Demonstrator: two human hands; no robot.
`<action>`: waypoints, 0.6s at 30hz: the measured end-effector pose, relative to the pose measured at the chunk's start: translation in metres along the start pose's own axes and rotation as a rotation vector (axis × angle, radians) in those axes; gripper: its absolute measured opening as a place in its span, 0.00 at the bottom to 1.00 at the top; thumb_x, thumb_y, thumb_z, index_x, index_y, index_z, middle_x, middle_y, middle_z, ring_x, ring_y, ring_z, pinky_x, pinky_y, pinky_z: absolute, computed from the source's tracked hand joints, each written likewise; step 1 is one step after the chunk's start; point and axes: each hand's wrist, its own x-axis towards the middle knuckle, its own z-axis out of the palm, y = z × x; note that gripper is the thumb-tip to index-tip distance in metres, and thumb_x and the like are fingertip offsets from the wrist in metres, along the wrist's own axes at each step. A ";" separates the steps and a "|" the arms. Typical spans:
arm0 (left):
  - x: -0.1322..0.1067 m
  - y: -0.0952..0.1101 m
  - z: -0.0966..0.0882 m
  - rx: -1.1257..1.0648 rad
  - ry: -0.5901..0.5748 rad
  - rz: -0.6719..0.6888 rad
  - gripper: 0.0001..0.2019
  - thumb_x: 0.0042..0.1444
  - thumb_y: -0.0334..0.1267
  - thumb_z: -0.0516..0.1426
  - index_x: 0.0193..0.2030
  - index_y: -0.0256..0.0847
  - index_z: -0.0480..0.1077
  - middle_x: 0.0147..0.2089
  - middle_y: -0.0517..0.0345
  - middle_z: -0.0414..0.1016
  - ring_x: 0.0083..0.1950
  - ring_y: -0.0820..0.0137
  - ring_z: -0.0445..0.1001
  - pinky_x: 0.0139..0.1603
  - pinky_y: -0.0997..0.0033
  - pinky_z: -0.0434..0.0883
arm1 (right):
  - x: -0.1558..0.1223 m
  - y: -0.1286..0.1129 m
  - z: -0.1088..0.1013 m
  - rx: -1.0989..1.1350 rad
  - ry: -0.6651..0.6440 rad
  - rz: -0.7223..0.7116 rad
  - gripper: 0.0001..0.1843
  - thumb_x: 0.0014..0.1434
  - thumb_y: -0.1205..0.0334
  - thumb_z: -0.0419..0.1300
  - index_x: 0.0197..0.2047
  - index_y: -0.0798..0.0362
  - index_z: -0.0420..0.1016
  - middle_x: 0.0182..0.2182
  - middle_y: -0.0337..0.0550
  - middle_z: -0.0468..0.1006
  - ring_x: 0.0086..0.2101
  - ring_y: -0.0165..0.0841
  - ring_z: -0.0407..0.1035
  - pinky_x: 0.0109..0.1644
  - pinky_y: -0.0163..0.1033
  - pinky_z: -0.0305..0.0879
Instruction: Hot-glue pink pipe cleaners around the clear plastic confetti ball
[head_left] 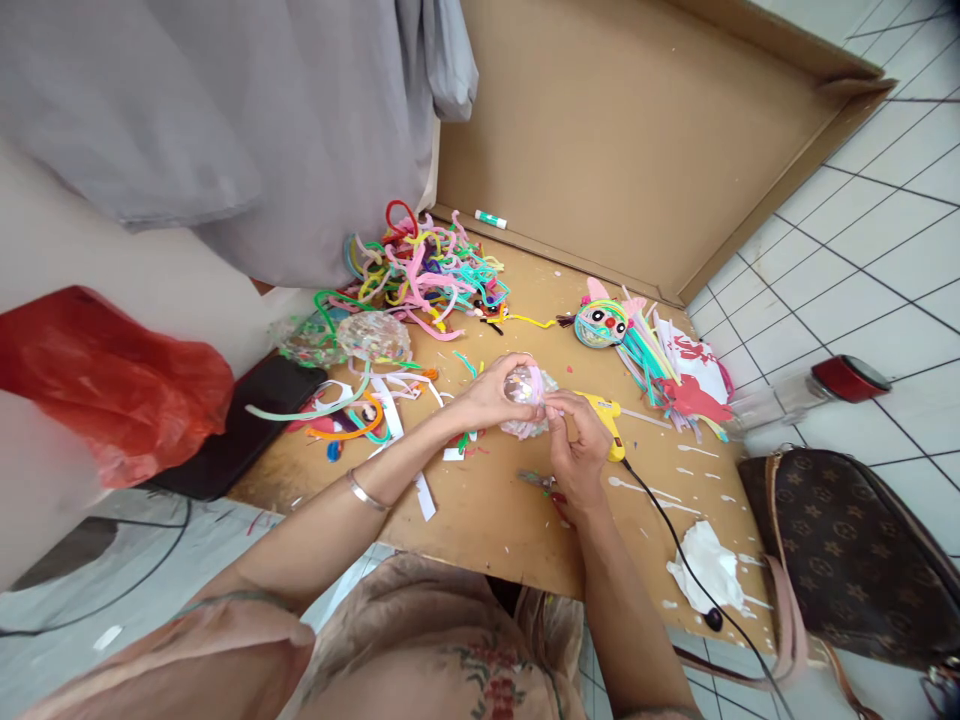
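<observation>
My left hand [493,394] curls around a clear, roundish plastic piece [519,386] with a pale pink strip on it, held just over the middle of the table. Fingers and thumb of my right hand [576,435] pinch the strip's end at the piece's right edge; the strip looks like a pipe cleaner. Right beside that hand lies a yellow glue gun [615,412] with a black cord. A small tool with metal jaws [535,479], perhaps pliers, is partly hidden under my right wrist.
Tangled pipe cleaners [427,265] heap at the back left, near clear crumpled plastic pieces [373,338]. A googly-eyed pipe-cleaner figure [600,322] lies back right. Also there: a glue stick [491,218], crumpled tissue [705,565], a brown handbag [855,545] and a cardboard panel [592,140] behind.
</observation>
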 end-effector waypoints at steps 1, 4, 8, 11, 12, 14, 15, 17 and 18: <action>0.000 0.000 0.000 0.015 0.005 0.005 0.34 0.40 0.43 0.67 0.55 0.40 0.64 0.52 0.53 0.70 0.53 0.61 0.70 0.55 0.64 0.68 | 0.000 0.000 0.000 -0.002 -0.002 -0.002 0.08 0.62 0.69 0.55 0.41 0.49 0.74 0.37 0.43 0.80 0.41 0.35 0.75 0.48 0.45 0.73; 0.000 0.003 0.001 0.052 0.017 0.004 0.34 0.40 0.44 0.67 0.55 0.39 0.64 0.55 0.51 0.70 0.54 0.60 0.70 0.56 0.62 0.68 | 0.001 0.000 0.000 -0.011 -0.002 -0.016 0.08 0.62 0.69 0.55 0.41 0.49 0.74 0.36 0.43 0.80 0.41 0.35 0.75 0.48 0.45 0.73; -0.002 0.007 0.000 0.072 0.017 -0.002 0.36 0.41 0.44 0.67 0.58 0.38 0.63 0.58 0.48 0.69 0.57 0.58 0.70 0.59 0.59 0.66 | 0.001 -0.001 0.000 -0.015 -0.002 -0.016 0.08 0.62 0.69 0.55 0.41 0.49 0.73 0.37 0.43 0.80 0.41 0.35 0.75 0.49 0.45 0.73; -0.003 0.005 0.000 0.059 0.003 0.037 0.39 0.42 0.44 0.66 0.61 0.39 0.59 0.62 0.46 0.67 0.61 0.57 0.68 0.63 0.59 0.64 | 0.001 -0.001 0.000 -0.017 0.001 -0.008 0.08 0.63 0.68 0.54 0.41 0.49 0.73 0.37 0.43 0.81 0.41 0.35 0.75 0.49 0.46 0.73; -0.003 0.004 -0.001 0.059 -0.004 0.052 0.39 0.43 0.45 0.66 0.62 0.39 0.59 0.62 0.46 0.66 0.62 0.57 0.67 0.63 0.59 0.64 | 0.001 -0.001 0.000 -0.015 0.004 -0.009 0.08 0.63 0.68 0.54 0.41 0.49 0.73 0.37 0.43 0.81 0.41 0.35 0.75 0.49 0.46 0.73; -0.003 0.002 -0.001 0.075 -0.013 0.074 0.39 0.44 0.45 0.66 0.62 0.40 0.59 0.63 0.46 0.66 0.63 0.57 0.66 0.64 0.58 0.63 | 0.001 -0.001 0.001 -0.008 0.011 -0.013 0.08 0.63 0.68 0.55 0.41 0.49 0.73 0.37 0.43 0.81 0.41 0.35 0.75 0.49 0.46 0.73; -0.002 0.001 -0.001 0.084 -0.011 0.083 0.38 0.44 0.46 0.66 0.62 0.40 0.59 0.63 0.47 0.66 0.63 0.57 0.66 0.64 0.58 0.63 | 0.001 -0.001 0.001 -0.005 0.014 -0.012 0.08 0.63 0.68 0.55 0.41 0.49 0.74 0.36 0.43 0.81 0.41 0.35 0.76 0.49 0.46 0.73; -0.002 -0.001 -0.001 0.099 -0.002 0.100 0.37 0.44 0.47 0.66 0.61 0.42 0.60 0.62 0.48 0.67 0.63 0.57 0.66 0.64 0.58 0.63 | 0.002 -0.001 0.001 -0.002 0.017 -0.006 0.08 0.63 0.67 0.54 0.41 0.49 0.74 0.36 0.43 0.81 0.40 0.35 0.76 0.49 0.46 0.73; -0.002 -0.002 -0.001 0.106 0.004 0.115 0.36 0.45 0.47 0.66 0.60 0.42 0.61 0.61 0.48 0.67 0.62 0.57 0.67 0.63 0.58 0.64 | 0.002 -0.001 0.001 -0.002 0.016 -0.005 0.08 0.63 0.67 0.54 0.40 0.49 0.74 0.36 0.43 0.81 0.41 0.36 0.76 0.49 0.46 0.73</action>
